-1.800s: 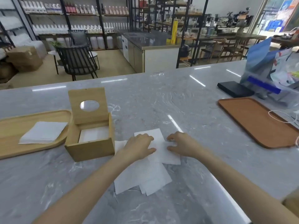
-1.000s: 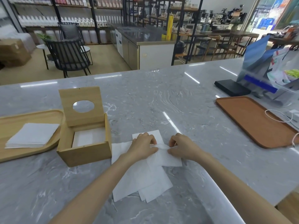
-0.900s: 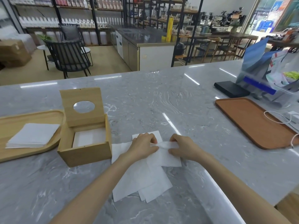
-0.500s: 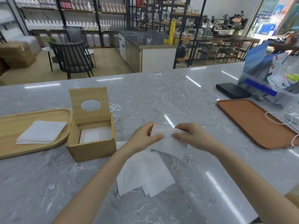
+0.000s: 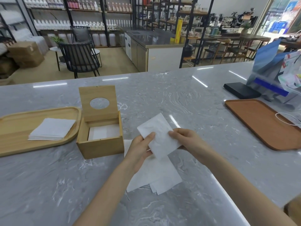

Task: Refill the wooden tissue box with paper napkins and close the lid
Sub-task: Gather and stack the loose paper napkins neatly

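While both hands, left [image 5: 141, 148] and right [image 5: 184, 138], grip a raised napkin [image 5: 158, 135], they partly hide loose napkins [image 5: 159, 175] beneath.

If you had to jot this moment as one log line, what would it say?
left hand + right hand: both holding one napkin above counter | tissue box: lid open, napkins inside | loose napkins: on counter

The wooden tray [image 5: 21, 116] runs off the left edge; loose napkins [image 5: 159, 175] lie partly under the forearm.
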